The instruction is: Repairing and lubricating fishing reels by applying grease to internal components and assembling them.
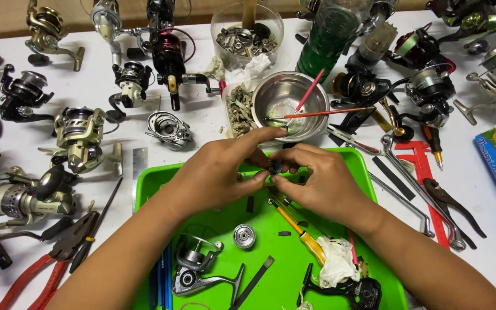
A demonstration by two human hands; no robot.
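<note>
Head view: left hand (219, 169) and right hand (322, 181) pinch a small dark metal reel part (275, 167) together above the bright green plastic tray's (156, 178) far edge, seemingly fitting it; next needs fine fingertip alignment.

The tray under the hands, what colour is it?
Bright green; the tray shows best in the head view, the only one.

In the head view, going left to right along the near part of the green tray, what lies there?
Silver reel body → small round metal spool → flat dark strip → yellow-handled screwdriver → crumpled white cloth, all on the green tray.
</note>
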